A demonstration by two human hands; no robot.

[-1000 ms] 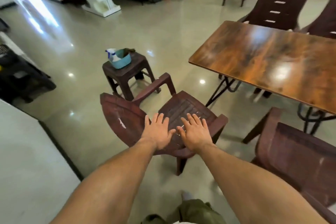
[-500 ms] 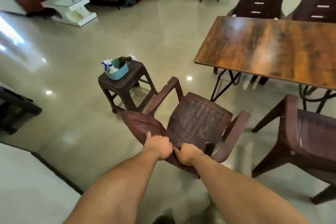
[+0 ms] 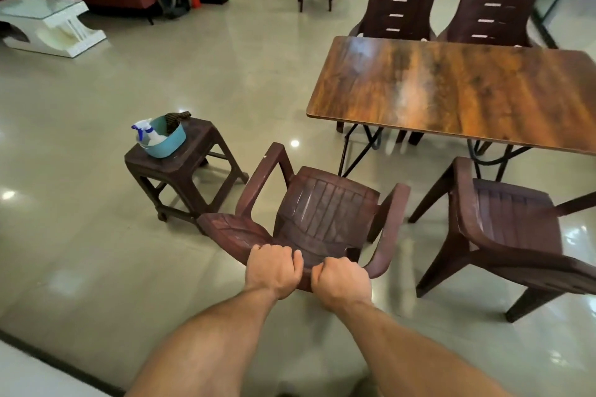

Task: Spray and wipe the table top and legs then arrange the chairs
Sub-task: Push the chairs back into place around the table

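Your left hand (image 3: pixel 274 269) and right hand (image 3: pixel 342 280) are both closed on the chair (image 3: pixel 322 213) back's top edge — chair-arranging step, apparently. Next, swing it toward the table (image 3: pixel 451 90), just ahead-right.

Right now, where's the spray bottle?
In the head view, left of centre: the spray bottle sits in the blue basin on the brown stool, left of the held chair.
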